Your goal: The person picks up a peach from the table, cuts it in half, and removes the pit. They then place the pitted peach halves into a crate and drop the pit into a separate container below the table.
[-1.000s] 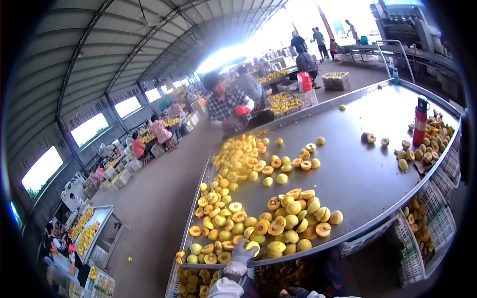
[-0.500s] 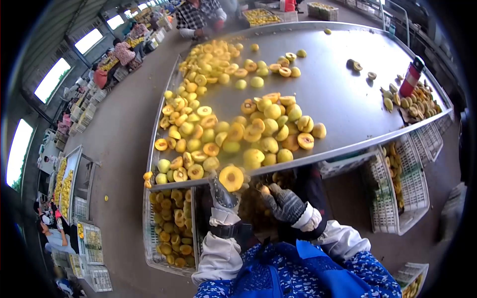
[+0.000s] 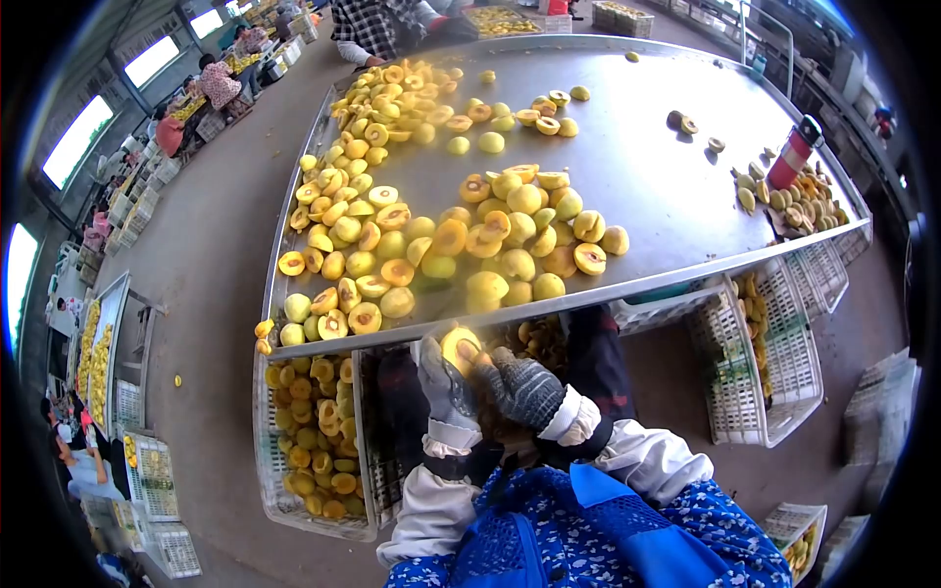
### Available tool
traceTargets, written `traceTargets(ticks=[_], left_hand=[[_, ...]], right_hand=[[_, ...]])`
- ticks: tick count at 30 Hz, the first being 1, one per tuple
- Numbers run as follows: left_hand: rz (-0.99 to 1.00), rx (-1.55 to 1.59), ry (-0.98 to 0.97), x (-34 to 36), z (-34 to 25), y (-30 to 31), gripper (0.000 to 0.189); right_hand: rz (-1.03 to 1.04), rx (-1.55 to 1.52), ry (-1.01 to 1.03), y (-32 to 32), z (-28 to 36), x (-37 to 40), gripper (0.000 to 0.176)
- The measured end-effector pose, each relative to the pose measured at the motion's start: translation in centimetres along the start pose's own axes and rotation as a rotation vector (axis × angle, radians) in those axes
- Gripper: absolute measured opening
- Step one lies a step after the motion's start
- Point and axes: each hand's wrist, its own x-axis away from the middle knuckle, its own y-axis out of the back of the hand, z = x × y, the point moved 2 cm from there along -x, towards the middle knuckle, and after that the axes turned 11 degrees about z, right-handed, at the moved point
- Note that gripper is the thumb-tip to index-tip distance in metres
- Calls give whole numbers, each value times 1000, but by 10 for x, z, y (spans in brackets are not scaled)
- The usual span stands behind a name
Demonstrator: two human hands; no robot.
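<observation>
Head view: the gloved left hand point(image 3: 446, 380) grips a yellow stone-fruit half point(image 3: 459, 350) beside the metal table point(image 3: 667, 186); the gloved right hand point(image 3: 530, 390) curls against it, grip unclear.

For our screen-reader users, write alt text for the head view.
A gloved left hand holds a cut yellow fruit, the gloved right hand reaching its cut face, beside a metal table strewn with more fruit. A red bottle stands at right; crates of fruit sit below.
</observation>
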Motion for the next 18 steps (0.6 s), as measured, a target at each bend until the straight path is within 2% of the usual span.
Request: traceTargets(ticks=[3,5,9,12,15,16,18], left_hand=[[-82,-159,-112,6,0,-6,38],[-124,-191,-158,13,-19,-19,37],[-170,-202,-179,13,-14,-18,33],[-146,-385,-217,12,-13,-17,28],[-151,-209,-149,12,-6,-13,25],[-160,-233,-133,13,-8,-17,42],[-135,-439,-214,16,-17,-23,39]], right_hand=[[-40,56,140,-6,-2,4,31],[-26,39,147,-7,-1,5,28],[-22,-13,173,-3,-1,6,23],[-18,-14,197,-2,-1,8,23],[-18,-63,230,-4,-6,9,27],[-21,-85,245,-6,-9,9,29],[-21,-94,270,-11,-16,9,32]])
